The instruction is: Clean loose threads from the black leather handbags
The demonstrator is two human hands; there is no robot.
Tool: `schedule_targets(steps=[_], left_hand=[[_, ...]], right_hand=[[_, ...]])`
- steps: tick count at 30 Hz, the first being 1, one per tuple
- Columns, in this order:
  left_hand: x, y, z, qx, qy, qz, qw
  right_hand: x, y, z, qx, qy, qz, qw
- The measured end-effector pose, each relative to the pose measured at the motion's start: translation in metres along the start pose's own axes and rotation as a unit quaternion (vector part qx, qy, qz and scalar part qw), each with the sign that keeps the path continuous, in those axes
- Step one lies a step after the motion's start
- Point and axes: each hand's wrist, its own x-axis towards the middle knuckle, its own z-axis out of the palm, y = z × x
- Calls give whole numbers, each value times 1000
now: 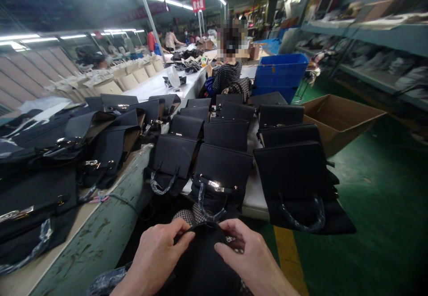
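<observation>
Where the black piece is: since it's held low in front of the body, the black piece [203, 267] is found right between the left hand [160, 249] and the right hand [245, 249]; it looks like a bag, but its lower end is cut off.
Fingers: its upper rim [207, 225] is pinched on both sides, thumbs toward the body.
Long axis: the panel is seen running from the rim back toward the wearer, while the rim is arched crosswise between the hands; neither hand can be called nearer, as it's touched by both.
Straight ahead: a wrapped handle [202, 202] is hung from the middle front bag [224, 166] just past the rim, so forward room looks tight; contact can't be told.
Checked cloth: patches [183, 216] are seen just beyond the rim.
Left side: more black bags are spread on the green-sided desk [123, 215]; another wrapped handle [107, 280] is seen by the left forearm.
Right side: a big bag [290, 171] is set near the cardboard box [337, 117].
</observation>
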Motion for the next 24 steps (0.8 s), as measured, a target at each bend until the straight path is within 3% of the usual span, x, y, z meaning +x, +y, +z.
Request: schedule_targets(steps=[6,16,19,24], left_hand=[[-9,-9,7,-11,9,30,999],[-42,-48,16,-87,116,123,982],[-57,-58,16,-119,137,119,976],[-71,-67,16,-164,128,63,976]], right_hand=[[-6,3,3,-33,23,-16,999],[-13,-5,15,-82,-35,-173,981],[-15,-10,21,-101,-73,-195,973],[-18,-23,23,-91,-121,-177,973]])
